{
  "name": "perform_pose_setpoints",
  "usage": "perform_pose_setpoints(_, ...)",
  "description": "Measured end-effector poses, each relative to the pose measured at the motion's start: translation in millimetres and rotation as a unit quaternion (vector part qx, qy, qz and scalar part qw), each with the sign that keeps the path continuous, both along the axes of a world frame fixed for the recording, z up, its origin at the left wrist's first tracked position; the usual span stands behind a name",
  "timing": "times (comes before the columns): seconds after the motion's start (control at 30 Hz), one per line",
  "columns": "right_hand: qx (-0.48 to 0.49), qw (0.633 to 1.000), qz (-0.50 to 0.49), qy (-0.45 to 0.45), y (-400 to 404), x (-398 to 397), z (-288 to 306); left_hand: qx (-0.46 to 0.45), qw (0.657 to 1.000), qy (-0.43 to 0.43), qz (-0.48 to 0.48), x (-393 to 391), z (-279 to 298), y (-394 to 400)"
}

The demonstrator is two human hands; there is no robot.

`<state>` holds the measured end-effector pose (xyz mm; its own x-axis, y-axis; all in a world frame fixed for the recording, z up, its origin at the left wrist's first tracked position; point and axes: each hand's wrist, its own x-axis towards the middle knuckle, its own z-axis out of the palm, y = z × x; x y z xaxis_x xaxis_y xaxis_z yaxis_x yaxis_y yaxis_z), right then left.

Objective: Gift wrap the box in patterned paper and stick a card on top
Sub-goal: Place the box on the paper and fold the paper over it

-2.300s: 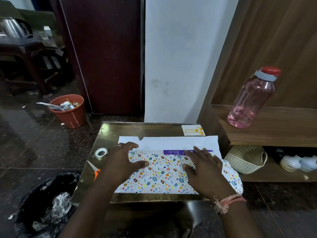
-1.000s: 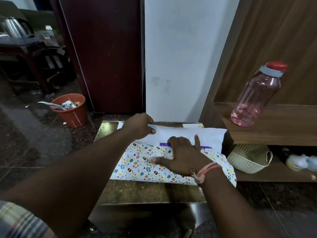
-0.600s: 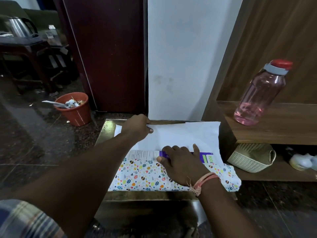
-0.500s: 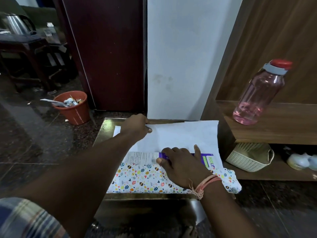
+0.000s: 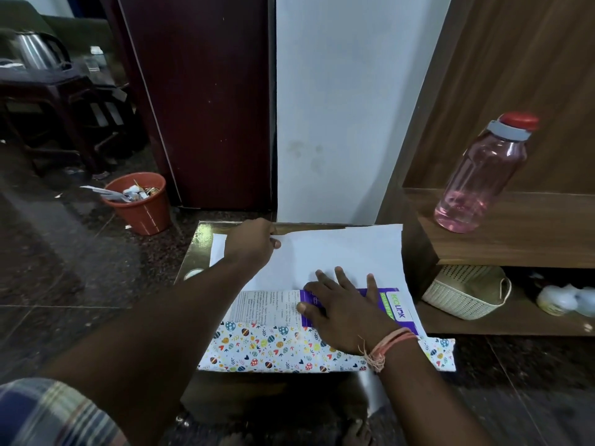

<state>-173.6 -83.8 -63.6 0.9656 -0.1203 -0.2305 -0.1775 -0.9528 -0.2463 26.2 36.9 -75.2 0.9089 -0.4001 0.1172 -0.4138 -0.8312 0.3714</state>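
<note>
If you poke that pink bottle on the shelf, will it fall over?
Probably, yes. The pink bottle is tall and narrow, with only a little liquid at the bottom, so it looks light and tippy. Being round, it might then roll along the wooden shelf.

— What is the left forearm (image 5: 180,317) hiding?
— It is covering most of the tape roll (image 5: 193,273).
— And the box (image 5: 273,305)?
— The right hand (image 5: 341,309) is blocking its middle; small print is staying unreadable.

The box (image 5: 325,304) is lying on the wrapping paper (image 5: 338,252) on the table (image 5: 199,243), the right hand (image 5: 341,307) resting flat on it. The left hand (image 5: 251,241) is pinching the paper's far edge; a bucket (image 5: 141,207) is standing on the floor to the left, a bottle (image 5: 483,175) on the shelf (image 5: 515,239) to the right.
</note>
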Motion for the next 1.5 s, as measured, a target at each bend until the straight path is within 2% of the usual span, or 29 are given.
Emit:
perform_pose_setpoints(0.13,0.048,0.999,-0.011,0.006,0.5,-2.5,1.6,-0.044,0.999,-0.02,0.006,-10.6,-8.4,3.9)
perform_pose_setpoints(0.23,0.071,0.997,-0.013,0.03,-0.9,-2.5,5.4,-0.059,0.996,-0.072,0.009,-29.2,0.0,5.3)
perform_pose_setpoints(0.27,0.077,0.996,-0.014,0.035,-1.5,-1.6,7.3,-0.062,0.996,-0.063,0.007,-38.8,9.8,8.8)
perform_pose_setpoints(0.33,0.084,0.995,-0.013,0.044,-2.7,0.1,9.5,-0.07,0.997,0.019,-0.028,-61.0,32.0,23.8)
perform_pose_setpoints(0.4,0.09,0.995,-0.006,0.047,-4.5,0.0,9.3,-0.044,0.985,0.121,-0.116,-84.4,42.3,46.2)
perform_pose_setpoints(0.47,0.082,0.995,0.008,0.051,-4.9,-3.1,7.1,-0.005,0.968,0.181,-0.177,-109.2,36.4,70.7)
perform_pose_setpoints(0.63,0.075,0.996,-0.004,0.038,-4.8,-7.6,4.0,0.036,0.96,0.227,-0.161,-150.1,15.4,100.4)
perform_pose_setpoints(0.83,0.143,0.985,-0.043,-0.09,-6.3,-29.1,6.4,-0.002,0.97,0.197,-0.145,-156.7,1.7,96.5)
perform_pose_setpoints(0.9,0.15,0.982,-0.05,-0.101,-8.4,-47.2,14.2,-0.006,0.97,0.193,-0.145,-157.4,1.1,95.9)
perform_pose_setpoints(1.0,0.15,0.988,-0.026,-0.001,-2.5,-76.6,29.9,-0.008,0.969,0.201,-0.144,-158.0,3.9,96.7)
perform_pose_setpoints(1.07,0.104,0.99,0.008,0.093,9.3,-85.0,34.6,-0.011,0.967,0.211,-0.141,-158.5,7.9,96.1)
perform_pose_setpoints(1.13,0.052,0.99,0.03,0.129,22.3,-82.2,33.3,-0.014,0.966,0.219,-0.139,-158.4,9.8,96.0)
perform_pose_setpoints(1.33,0.01,0.998,0.029,0.063,31.8,-74.8,26.1,-0.008,0.968,0.213,-0.131,-155.0,9.3,96.0)
perform_pose_setpoints(1.5,0.048,0.999,-0.004,-0.007,22.1,-66.4,31.4,0.03,0.961,0.243,-0.131,-153.2,27.8,93.4)
